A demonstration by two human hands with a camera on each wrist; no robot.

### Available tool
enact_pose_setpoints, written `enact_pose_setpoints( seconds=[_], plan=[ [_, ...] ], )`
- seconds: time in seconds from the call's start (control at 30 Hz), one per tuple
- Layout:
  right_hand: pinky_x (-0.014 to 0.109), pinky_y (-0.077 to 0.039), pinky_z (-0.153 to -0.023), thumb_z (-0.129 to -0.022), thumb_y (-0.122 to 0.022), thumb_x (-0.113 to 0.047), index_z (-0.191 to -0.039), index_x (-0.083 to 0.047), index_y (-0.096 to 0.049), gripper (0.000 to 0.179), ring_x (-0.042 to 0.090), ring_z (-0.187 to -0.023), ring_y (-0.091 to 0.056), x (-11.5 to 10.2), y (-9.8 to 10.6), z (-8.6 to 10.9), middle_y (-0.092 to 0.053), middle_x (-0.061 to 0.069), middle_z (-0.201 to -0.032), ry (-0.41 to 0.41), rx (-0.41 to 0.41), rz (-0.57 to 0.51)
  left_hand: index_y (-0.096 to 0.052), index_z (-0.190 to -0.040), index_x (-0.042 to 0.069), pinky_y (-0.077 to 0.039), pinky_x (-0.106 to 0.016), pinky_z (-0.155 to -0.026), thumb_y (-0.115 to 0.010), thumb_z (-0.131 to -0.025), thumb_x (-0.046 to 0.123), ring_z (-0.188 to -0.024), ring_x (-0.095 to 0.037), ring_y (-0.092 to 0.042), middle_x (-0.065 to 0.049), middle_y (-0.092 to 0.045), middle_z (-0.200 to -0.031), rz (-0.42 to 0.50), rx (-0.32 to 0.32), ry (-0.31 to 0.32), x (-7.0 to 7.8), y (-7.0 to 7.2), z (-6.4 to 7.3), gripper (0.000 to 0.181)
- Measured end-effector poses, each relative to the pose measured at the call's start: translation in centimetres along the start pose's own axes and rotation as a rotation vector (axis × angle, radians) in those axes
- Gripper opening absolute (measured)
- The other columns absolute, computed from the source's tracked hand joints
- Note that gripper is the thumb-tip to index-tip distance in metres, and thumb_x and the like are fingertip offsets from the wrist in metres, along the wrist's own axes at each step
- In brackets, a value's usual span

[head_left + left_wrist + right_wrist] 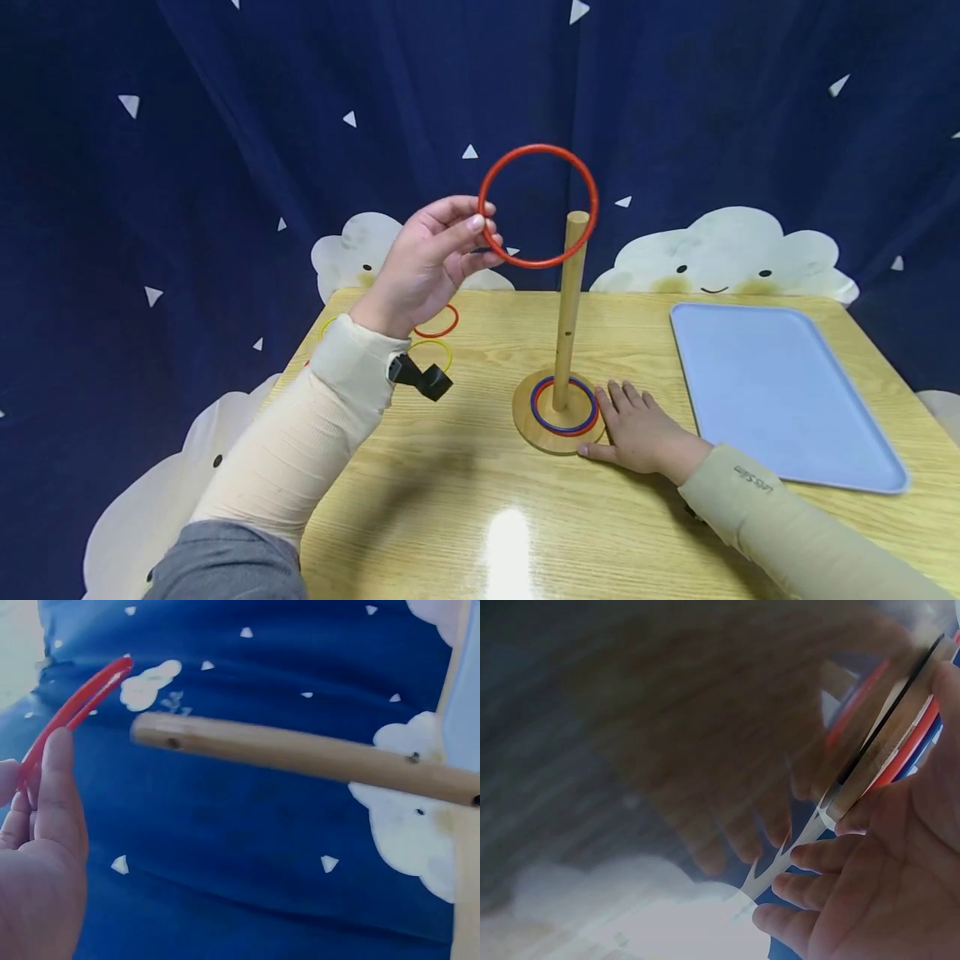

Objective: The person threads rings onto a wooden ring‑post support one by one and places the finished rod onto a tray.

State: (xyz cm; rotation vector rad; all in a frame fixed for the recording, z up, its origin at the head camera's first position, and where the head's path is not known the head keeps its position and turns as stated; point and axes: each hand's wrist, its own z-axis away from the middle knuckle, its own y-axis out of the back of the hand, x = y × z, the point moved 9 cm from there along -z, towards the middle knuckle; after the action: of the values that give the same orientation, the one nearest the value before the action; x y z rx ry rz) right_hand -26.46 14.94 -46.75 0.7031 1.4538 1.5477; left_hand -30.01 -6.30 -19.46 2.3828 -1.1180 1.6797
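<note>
Raised over the table, my left hand (pixel 431 254) pinches a red ring (pixel 542 148) between thumb and fingers at its left side. The ring overlaps the top of an upright wooden post (pixel 570 308) in the head view; the left wrist view shows them apart, with the post (pixel 300 754) to the ring's right. A blue ring (pixel 536 406) and a red ring (pixel 595 419) lie around the post on its round wooden base (pixel 523 421). My right hand (pixel 637 429), fingers spread, touches the right edge of that base, which the right wrist view shows from the side.
Beyond my left forearm lie another red ring (pixel 441 333) and a yellow ring (pixel 450 357), partly hidden by the arm. A light blue tray (pixel 780 392) lies at the right of the wooden table (pixel 465 500). Behind hangs a dark blue curtain (pixel 420 75).
</note>
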Motion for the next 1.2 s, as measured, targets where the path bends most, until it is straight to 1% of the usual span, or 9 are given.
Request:
enact_pose_setpoints(
  seconds=[0.07,0.17,0.4,0.6,0.7,0.83,1.0,1.07,1.2],
  plan=[
    [0.072,-0.028,-0.113,-0.096,-0.060,-0.066,-0.152,0.014,-0.035,0.101,0.059,-0.143,-0.027,0.1,0.1,0.0,-0.030,0.041,-0.155,0.000,0.007,0.003,-0.072,-0.097,0.007,-0.061,-0.027,-0.075,-0.042,-0.103,-0.012,-0.080,-0.016,-0.068,-0.007,-0.068,-0.089,-0.008,-0.010,0.038,-1.0,-0.5,-0.4,0.036],
    [0.072,-0.029,-0.112,-0.096,-0.060,-0.066,-0.152,0.014,-0.035,0.101,0.059,-0.143,-0.028,0.1,0.1,0.0,-0.030,0.041,-0.155,0.005,0.021,0.015,-0.072,-0.094,0.008,-0.061,-0.027,-0.075,-0.043,-0.104,-0.011,-0.079,-0.016,-0.067,-0.007,-0.068,-0.089,-0.016,0.009,0.100,-2.7,-0.3,-0.8,0.036],
    [0.071,-0.030,-0.113,-0.096,-0.059,-0.066,-0.152,0.015,-0.034,0.102,0.058,-0.143,-0.028,0.0,0.0,0.1,-0.030,0.041,-0.155,0.009,0.030,0.028,-0.072,-0.094,0.008,-0.061,-0.027,-0.075,-0.046,-0.105,-0.010,-0.079,-0.015,-0.066,-0.006,-0.066,-0.091,-0.018,0.069,0.212,-6.0,1.1,-0.7,0.033],
    [0.071,-0.030,-0.113,-0.096,-0.060,-0.066,-0.151,0.015,-0.035,0.101,0.059,-0.143,-0.029,0.1,0.1,0.0,-0.030,0.041,-0.154,0.008,0.042,0.026,-0.064,-0.100,0.002,-0.061,-0.026,-0.074,-0.049,-0.105,-0.008,-0.078,-0.013,-0.065,-0.006,-0.065,-0.093,-0.097,0.132,0.329,-9.7,2.7,0.0,0.019],
    [0.071,-0.030,-0.113,-0.096,-0.059,-0.066,-0.151,0.015,-0.035,0.102,0.058,-0.143,-0.029,0.1,0.1,0.0,-0.030,0.041,-0.154,0.006,0.038,0.022,-0.062,-0.101,0.000,-0.061,-0.026,-0.074,-0.049,-0.104,-0.009,-0.076,-0.013,-0.064,-0.007,-0.064,-0.090,-0.145,0.167,0.393,-12.0,3.9,0.7,0.016],
    [0.071,-0.030,-0.113,-0.096,-0.059,-0.066,-0.151,0.015,-0.034,0.102,0.058,-0.143,-0.028,0.0,0.0,0.0,-0.030,0.041,-0.155,0.002,0.031,0.025,-0.060,-0.108,-0.011,-0.061,-0.028,-0.077,-0.051,-0.103,-0.011,-0.075,-0.013,-0.064,-0.008,-0.062,-0.087,-0.217,0.193,0.477,-15.1,5.8,2.0,0.011],
    [0.071,-0.029,-0.113,-0.096,-0.060,-0.065,-0.152,0.015,-0.034,0.101,0.058,-0.143,-0.028,0.0,-0.1,0.0,-0.030,0.041,-0.155,-0.006,0.023,0.023,-0.059,-0.114,-0.016,-0.059,-0.042,-0.092,-0.052,-0.103,-0.010,-0.075,-0.014,-0.064,-0.010,-0.062,-0.091,-0.327,0.198,0.582,-18.9,7.7,3.9,0.015],
    [0.071,-0.029,-0.113,-0.096,-0.060,-0.065,-0.152,0.014,-0.034,0.101,0.058,-0.143,-0.028,0.0,0.0,0.0,-0.030,0.041,-0.155,-0.007,0.021,0.020,-0.059,-0.117,-0.017,-0.060,-0.041,-0.091,-0.052,-0.104,-0.008,-0.076,-0.014,-0.063,-0.012,-0.062,-0.094,-0.362,0.200,0.623,-20.3,8.3,4.7,0.017],
    [0.071,-0.029,-0.113,-0.096,-0.059,-0.065,-0.152,0.014,-0.034,0.100,0.058,-0.144,-0.028,0.0,-0.1,-0.1,-0.030,0.040,-0.155,-0.009,0.017,0.018,-0.054,-0.125,-0.022,-0.061,-0.028,-0.077,-0.051,-0.104,-0.008,-0.076,-0.014,-0.062,-0.017,-0.062,-0.098,-0.379,0.184,0.694,-22.3,8.7,5.9,0.025]
  ],
)
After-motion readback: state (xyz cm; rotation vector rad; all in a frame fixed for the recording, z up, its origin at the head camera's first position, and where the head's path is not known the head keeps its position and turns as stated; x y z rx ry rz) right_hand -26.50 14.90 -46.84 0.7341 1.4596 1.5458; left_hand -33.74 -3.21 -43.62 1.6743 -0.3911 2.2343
